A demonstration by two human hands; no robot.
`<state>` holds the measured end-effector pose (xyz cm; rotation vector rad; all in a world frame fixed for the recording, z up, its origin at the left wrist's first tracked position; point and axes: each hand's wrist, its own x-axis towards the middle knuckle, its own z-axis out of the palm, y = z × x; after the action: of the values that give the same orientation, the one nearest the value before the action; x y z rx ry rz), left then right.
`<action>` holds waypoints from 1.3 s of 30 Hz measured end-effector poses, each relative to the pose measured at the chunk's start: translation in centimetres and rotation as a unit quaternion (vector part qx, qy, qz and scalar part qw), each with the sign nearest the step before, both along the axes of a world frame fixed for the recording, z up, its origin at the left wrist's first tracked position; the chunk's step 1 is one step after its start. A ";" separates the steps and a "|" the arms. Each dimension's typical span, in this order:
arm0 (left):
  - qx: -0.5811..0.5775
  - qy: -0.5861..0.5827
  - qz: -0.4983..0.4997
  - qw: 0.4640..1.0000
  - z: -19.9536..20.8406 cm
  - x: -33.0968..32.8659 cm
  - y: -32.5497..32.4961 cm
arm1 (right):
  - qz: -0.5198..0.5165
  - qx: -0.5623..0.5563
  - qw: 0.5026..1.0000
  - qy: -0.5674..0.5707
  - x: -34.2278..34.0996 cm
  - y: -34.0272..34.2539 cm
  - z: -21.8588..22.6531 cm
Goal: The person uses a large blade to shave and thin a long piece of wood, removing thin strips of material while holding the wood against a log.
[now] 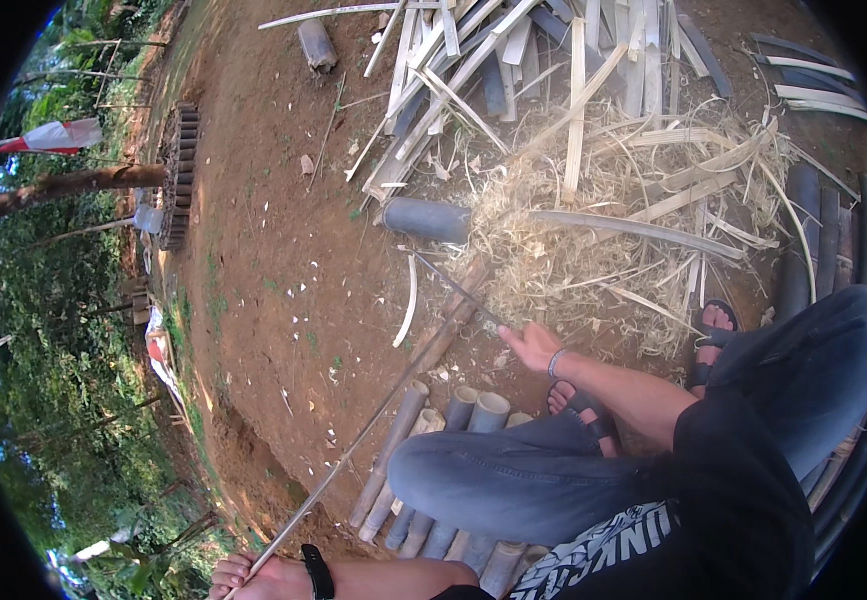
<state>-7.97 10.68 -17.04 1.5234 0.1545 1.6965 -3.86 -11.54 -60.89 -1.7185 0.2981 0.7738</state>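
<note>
My left hand (254, 578), a dark band on its wrist, is at the lower left edge with fingers curled around the end of a long thin bamboo strip (339, 465). The strip runs diagonally up toward the middle. My right hand (532, 346), a bracelet on its wrist, is closed on a long, narrow, dark-bladed knife (451, 283); the handle is hidden in my fingers. Blade and strip cross just beyond my right hand; whether they touch, I cannot tell. Beneath them a short wooden log (442, 343) lies on the ground.
A heap of pale shavings (534, 255) lies past my right hand, with many split bamboo strips (444, 75) behind it. A dark bamboo section (427, 219) lies beside the heap. Cut bamboo poles (394, 450) lie under my left leg. Brown soil stretches left toward greenery.
</note>
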 end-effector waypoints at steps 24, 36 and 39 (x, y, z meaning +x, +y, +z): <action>0.006 0.012 -0.040 0.999 0.7 0.3 0.9 | -0.021 -0.004 0.997 0.075 -0.9 -2.3 -3.2; 0.029 -0.026 0.034 0.999 -0.2 0.6 -0.1 | -0.081 -0.021 0.994 0.067 -2.0 -0.4 -3.3; 0.045 -0.055 0.086 0.994 0.0 0.0 -1.0 | -0.056 -0.031 0.998 0.024 -3.1 -0.9 -2.9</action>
<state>-7.95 9.67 -17.01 1.5150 0.1561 1.9419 -6.98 -12.45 -63.81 -1.7277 0.4516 0.7315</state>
